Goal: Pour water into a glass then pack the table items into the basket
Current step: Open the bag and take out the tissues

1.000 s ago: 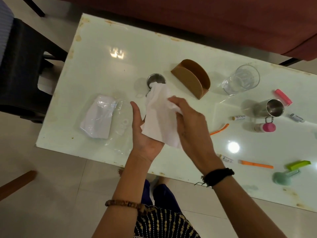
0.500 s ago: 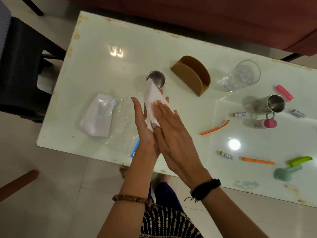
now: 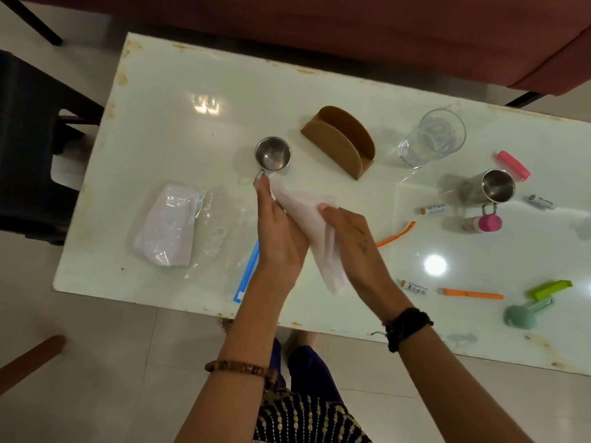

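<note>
Both forearms reaching up from the bottom edge to mid-frame, over the white table (image 3: pixel 179 91). Left hand (image 3: pixel 279 233) held flat, fingers straight and together, tips pointing toward the top, just below the handle of a small steel cup (image 3: pixel 272 153). Right hand (image 3: pixel 353 238) angled in from the right, fingers curled over a white tissue (image 3: pixel 307 215), pressing it against the left palm; tissue hanging out below both hands. Above right of centre, a brown holder (image 3: pixel 339 143) standing upright; further right, the glass (image 3: pixel 431 137) with water inside. Steel mug (image 3: pixel 487 187) tipped at right. Plastic packet (image 3: pixel 166 225) lying at centre left.
</note>
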The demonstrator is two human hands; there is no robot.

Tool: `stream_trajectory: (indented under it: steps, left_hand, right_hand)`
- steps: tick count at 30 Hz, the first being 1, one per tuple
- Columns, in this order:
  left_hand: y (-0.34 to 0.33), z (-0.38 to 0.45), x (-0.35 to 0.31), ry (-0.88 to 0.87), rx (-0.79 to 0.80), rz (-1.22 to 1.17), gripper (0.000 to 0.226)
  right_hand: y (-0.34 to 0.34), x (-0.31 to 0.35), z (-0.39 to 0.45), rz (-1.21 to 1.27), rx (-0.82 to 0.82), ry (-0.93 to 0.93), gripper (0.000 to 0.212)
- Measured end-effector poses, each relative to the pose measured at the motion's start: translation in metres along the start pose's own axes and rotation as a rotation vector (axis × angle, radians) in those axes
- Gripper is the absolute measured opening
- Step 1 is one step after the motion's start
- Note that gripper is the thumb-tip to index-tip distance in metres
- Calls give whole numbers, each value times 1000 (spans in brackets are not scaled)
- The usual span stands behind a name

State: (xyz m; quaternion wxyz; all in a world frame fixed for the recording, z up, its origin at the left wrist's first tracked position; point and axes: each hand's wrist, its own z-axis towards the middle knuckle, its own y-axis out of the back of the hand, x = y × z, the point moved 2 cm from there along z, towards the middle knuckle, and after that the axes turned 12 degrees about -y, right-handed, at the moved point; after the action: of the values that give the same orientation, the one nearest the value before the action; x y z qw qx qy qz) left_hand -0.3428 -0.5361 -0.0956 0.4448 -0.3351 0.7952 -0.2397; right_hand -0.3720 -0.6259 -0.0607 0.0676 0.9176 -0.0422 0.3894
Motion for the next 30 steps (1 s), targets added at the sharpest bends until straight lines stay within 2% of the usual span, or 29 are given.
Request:
stream_trajectory:
  steps: [2, 4, 6, 9, 12, 15, 17, 20, 23, 27, 30]
  left_hand:
    - [6, 11, -3, 44, 20, 106, 43]
    - [13, 24, -7, 23, 80, 313, 34]
    - [15, 37, -13, -12, 214, 542, 28]
    - [4, 59, -25, -41, 370, 833, 25]
    - [-16, 81, -29, -130, 400, 1030, 22]
    - [-36, 106, -28, -197, 401, 1075, 20]
    - [-46, 123, -26, -164, 483, 1117, 27]
    - [-57, 147, -25, -118, 591, 1306, 37]
    - [-68, 164, -24, -267, 653, 1546, 30]
    - [-81, 182, -23, -539, 639, 1694, 20]
    - [-82, 193, -21, -615, 591, 1741, 21]
  right_hand:
    - [15, 4, 8, 87, -18, -130, 26]
    - [34, 8, 15, 206, -55, -216, 23]
    - [48, 13, 20, 227, -51, -208, 24]
    - [65, 18, 33, 261, -18, -215, 37]
    - [79, 24, 44, 182, 99, -186, 39]
    - [89, 29, 55, 55, 182, -118, 42]
    - [95, 34, 64, 23, 104, -51, 45]
    - [103, 43, 81, -219, -181, 103, 31]
    - [106, 54, 100, -462, -418, 242, 14]
    - [100, 60, 118, -475, -524, 328, 7]
    - [95, 58, 130, -477, -550, 342, 15]
